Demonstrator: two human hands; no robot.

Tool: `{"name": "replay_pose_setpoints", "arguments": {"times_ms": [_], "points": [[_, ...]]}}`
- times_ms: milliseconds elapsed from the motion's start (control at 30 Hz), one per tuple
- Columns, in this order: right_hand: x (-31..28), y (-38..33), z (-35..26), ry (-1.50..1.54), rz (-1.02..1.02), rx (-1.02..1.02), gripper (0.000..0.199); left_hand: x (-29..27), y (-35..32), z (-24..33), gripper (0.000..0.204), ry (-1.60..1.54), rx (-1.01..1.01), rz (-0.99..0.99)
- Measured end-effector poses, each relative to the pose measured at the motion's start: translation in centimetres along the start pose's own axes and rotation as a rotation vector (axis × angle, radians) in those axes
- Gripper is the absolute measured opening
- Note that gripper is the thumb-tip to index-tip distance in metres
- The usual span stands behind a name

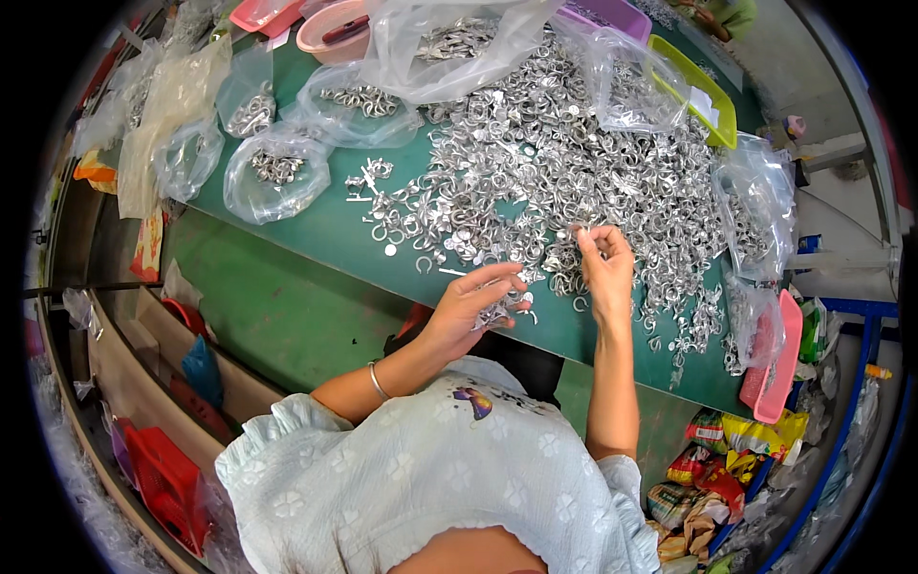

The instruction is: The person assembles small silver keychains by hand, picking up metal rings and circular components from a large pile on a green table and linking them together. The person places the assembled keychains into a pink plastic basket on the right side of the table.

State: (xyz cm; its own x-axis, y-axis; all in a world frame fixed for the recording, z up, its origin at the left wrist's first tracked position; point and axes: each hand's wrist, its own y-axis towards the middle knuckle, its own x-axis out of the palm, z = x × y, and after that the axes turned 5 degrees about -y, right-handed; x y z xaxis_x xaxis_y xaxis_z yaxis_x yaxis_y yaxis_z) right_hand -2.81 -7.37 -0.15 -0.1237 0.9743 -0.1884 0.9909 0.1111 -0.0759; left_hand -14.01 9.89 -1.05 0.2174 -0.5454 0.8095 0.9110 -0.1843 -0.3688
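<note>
A wide heap of small silver metal pieces (564,134), many of them ring-shaped, spreads over the green table. At the heap's near edge my left hand (461,308) is curled around a cluster of small metal pieces (494,311), partly covered by the fingers. To its right, my right hand (608,263) is just above the heap, with thumb and fingers pinched together. What sits between those fingertips is too small to make out.
Clear plastic bags (277,177) of metal pieces lie left and at the back. Around the heap are a pink basin (335,33), a yellow-green tray (724,115) and a pink tray (786,359). The near table edge (359,277) runs before me. Colourful packets (708,469) lie lower right.
</note>
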Motion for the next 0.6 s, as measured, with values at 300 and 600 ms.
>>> {"name": "replay_pose_setpoints", "arguments": {"times_ms": [300, 600], "points": [[2.2, -3.4, -2.3, 0.217, -0.103, 0.073, 0.016, 2.6, 2.9, 0.0, 0.023, 0.742, 0.581, 0.052], [2.7, -4.4, -2.6, 0.216, -0.076, -0.107, 0.011, 3.1, 3.1, 0.0, 0.014, 0.957, 0.874, 0.086]]}}
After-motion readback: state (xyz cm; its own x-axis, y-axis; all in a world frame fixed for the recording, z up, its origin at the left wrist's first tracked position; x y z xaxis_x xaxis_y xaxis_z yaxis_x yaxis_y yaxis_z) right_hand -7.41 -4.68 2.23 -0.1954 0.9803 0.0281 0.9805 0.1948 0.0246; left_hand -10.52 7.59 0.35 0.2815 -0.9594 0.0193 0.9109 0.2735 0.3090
